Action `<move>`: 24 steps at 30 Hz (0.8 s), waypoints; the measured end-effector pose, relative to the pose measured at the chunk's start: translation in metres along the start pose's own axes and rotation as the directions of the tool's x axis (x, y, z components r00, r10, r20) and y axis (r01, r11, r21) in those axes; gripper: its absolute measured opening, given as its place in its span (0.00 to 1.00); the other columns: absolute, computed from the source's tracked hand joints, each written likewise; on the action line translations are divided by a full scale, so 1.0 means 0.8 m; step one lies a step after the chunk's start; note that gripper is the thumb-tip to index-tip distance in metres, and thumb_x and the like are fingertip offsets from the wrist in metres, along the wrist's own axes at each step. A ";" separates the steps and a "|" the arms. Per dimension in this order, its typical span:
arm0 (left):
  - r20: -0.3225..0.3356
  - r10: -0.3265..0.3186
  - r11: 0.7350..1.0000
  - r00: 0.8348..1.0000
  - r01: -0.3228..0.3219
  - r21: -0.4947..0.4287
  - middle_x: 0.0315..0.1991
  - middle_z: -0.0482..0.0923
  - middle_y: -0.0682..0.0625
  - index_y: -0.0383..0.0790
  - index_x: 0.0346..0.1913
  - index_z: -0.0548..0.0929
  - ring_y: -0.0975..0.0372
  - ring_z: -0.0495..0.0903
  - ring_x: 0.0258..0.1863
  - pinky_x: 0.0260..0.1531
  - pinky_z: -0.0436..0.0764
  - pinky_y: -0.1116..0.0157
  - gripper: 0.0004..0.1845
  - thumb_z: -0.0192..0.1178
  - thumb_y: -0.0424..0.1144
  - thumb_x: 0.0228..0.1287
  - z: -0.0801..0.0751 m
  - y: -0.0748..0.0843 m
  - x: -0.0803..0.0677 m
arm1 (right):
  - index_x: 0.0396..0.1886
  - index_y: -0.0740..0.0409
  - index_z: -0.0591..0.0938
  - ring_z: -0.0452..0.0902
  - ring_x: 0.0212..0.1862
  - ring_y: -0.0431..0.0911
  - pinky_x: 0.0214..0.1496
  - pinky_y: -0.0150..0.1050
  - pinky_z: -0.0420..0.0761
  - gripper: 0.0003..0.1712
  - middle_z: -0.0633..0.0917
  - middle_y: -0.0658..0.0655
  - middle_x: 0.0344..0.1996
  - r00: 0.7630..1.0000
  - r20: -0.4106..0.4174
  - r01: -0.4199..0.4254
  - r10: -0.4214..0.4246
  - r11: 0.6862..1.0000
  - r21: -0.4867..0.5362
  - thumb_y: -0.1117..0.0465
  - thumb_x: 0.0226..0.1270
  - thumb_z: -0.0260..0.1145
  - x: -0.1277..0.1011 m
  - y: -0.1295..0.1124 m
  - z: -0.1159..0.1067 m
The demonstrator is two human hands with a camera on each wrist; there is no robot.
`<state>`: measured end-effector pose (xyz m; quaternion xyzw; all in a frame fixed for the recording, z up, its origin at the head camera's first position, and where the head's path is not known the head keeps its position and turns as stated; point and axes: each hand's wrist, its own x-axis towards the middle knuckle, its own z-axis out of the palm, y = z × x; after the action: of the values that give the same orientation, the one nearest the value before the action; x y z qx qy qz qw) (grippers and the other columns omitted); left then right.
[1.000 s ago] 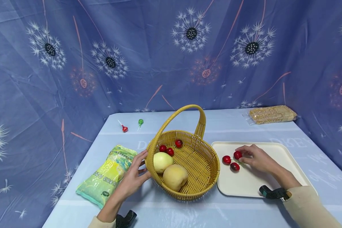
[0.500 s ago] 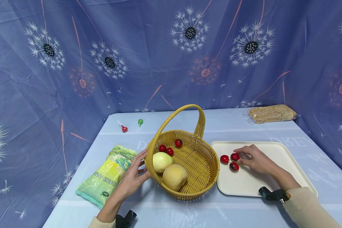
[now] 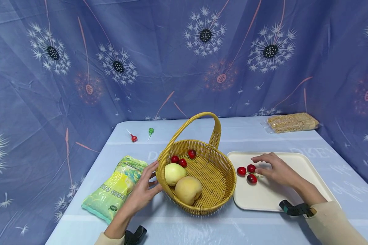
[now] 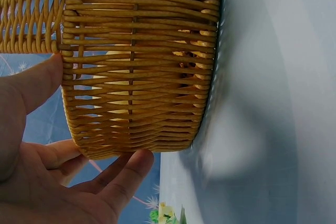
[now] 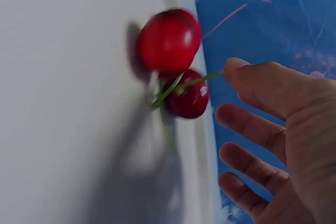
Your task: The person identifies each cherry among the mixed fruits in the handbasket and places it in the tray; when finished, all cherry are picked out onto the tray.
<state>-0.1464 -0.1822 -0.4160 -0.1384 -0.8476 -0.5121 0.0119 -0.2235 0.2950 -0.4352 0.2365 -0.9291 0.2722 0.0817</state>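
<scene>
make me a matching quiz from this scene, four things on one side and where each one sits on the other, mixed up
Things:
1. peach
2. green bag
3. lollipops
4. cracker pack

Places:
A. far right corner of the table
B. inside the basket
C. far left part of the table
D. on the table beside the left hand

Pairs: 1-B, 2-D, 3-C, 4-A

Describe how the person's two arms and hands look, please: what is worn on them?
Both hands are bare, without gloves or rings that I can see. The left hand and the right hand come out of pale cream long sleeves. A black clip-like device sits at each wrist: one at the right wrist, one at the left.
</scene>
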 end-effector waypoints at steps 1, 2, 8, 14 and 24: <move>0.001 0.001 1.000 1.000 -0.001 0.000 0.74 0.50 0.49 0.43 0.71 0.58 0.46 0.65 0.66 0.59 0.75 0.54 0.37 0.63 0.42 0.62 0.000 0.000 0.000 | 0.53 0.52 0.81 0.71 0.47 0.42 0.48 0.41 0.73 0.22 0.84 0.50 0.46 1.000 -0.005 0.014 -0.014 1.000 0.001 0.55 0.58 0.70 0.001 -0.003 -0.001; 0.001 0.000 1.000 1.000 0.000 0.001 0.74 0.50 0.49 0.43 0.71 0.58 0.46 0.65 0.66 0.59 0.75 0.53 0.38 0.63 0.42 0.61 0.000 0.000 0.000 | 0.53 0.52 0.81 0.71 0.47 0.42 0.48 0.40 0.73 0.22 0.84 0.50 0.46 1.000 -0.012 0.028 -0.028 1.000 0.001 0.56 0.58 0.70 0.003 -0.007 -0.003; 0.002 0.003 1.000 1.000 -0.003 -0.008 0.74 0.49 0.49 0.42 0.71 0.58 0.46 0.65 0.67 0.60 0.74 0.51 0.38 0.63 0.42 0.61 0.000 -0.001 0.000 | 0.52 0.47 0.81 0.68 0.46 0.34 0.45 0.41 0.75 0.20 0.84 0.48 0.45 0.998 -0.021 0.062 -0.062 0.998 -0.003 0.55 0.59 0.69 0.012 -0.037 -0.011; 0.007 0.012 1.000 1.000 -0.012 -0.008 0.74 0.49 0.48 0.41 0.71 0.58 0.45 0.65 0.66 0.59 0.74 0.51 0.37 0.62 0.41 0.62 0.000 -0.001 0.000 | 0.53 0.43 0.80 0.70 0.48 0.34 0.46 0.44 0.76 0.20 0.83 0.46 0.46 0.997 -0.013 0.076 -0.076 0.997 0.003 0.51 0.60 0.68 0.022 -0.071 -0.017; 0.001 0.002 1.000 1.000 -0.002 -0.004 0.74 0.50 0.47 0.41 0.71 0.59 0.45 0.65 0.66 0.59 0.75 0.52 0.37 0.63 0.42 0.61 0.001 0.001 0.000 | 0.53 0.46 0.80 0.75 0.48 0.43 0.45 0.46 0.78 0.22 0.82 0.47 0.45 0.987 -0.038 0.156 -0.157 0.988 -0.020 0.53 0.58 0.70 0.046 -0.120 -0.014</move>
<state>-0.1461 -0.1815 -0.4159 -0.1393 -0.8466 -0.5136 0.0118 -0.2091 0.2157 -0.3709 0.3025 -0.9082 0.2616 0.1232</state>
